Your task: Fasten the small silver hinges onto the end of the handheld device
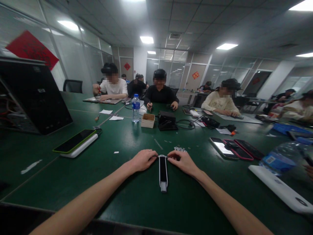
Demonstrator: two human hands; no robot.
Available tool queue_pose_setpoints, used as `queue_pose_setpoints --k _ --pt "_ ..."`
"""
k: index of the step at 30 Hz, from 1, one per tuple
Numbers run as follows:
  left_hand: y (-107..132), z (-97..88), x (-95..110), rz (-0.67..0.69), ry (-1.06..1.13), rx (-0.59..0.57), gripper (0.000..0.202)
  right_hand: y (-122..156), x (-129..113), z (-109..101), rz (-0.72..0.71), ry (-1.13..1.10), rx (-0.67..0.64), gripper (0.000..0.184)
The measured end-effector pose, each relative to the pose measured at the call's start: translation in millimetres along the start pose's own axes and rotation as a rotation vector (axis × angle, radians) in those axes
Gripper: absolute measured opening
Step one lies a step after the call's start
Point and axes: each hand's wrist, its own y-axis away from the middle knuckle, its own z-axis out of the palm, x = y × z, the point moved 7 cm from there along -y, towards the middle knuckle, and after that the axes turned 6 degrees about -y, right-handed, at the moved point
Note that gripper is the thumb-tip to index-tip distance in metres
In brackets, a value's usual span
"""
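A narrow black-and-white device [163, 172] lies lengthwise on the green table [137, 199], its far end between my two hands. My left hand [143, 159] has its fingers curled and pinches the device's far end from the left. My right hand [182, 160] pinches the same end from the right, fingers bent. Small metal parts [179, 149] lie just beyond my right hand.
A phone on a white power bank [76, 143] lies at left, three phones [234, 148] at right, with a water bottle [285, 157] and a white slab [281, 190]. A bottle [135, 108], a small box [148, 120] and a black unit [167, 120] stand mid-table. Other people sit opposite.
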Motion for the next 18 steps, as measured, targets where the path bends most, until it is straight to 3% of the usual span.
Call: queue_pose_setpoints --k 18 --pt "0.1 -0.1 -1.2 -0.002 0.001 0.005 0.016 -1.4 -5.9 2.3 -0.025 0.031 0.029 0.019"
